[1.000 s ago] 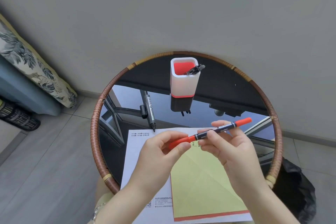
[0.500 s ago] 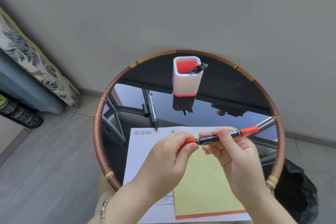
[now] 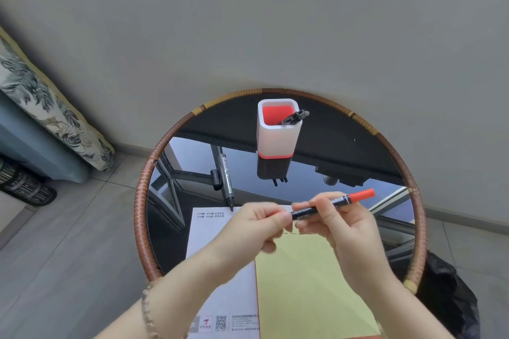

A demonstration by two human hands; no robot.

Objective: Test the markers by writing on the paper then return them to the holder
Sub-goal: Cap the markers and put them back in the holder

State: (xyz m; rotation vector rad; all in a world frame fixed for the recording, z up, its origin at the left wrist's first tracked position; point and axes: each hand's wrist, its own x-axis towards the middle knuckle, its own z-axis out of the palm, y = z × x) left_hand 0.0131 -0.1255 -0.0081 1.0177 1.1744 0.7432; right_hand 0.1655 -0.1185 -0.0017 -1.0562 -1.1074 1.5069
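Red marker [image 3: 333,203] hangs crosswise above the paper [image 3: 220,250], its right end higher; our left hand [image 3: 259,224] pinches its left end, our right hand [image 3: 344,226] grips the barrel; the holder [image 3: 278,135] stands beyond both.
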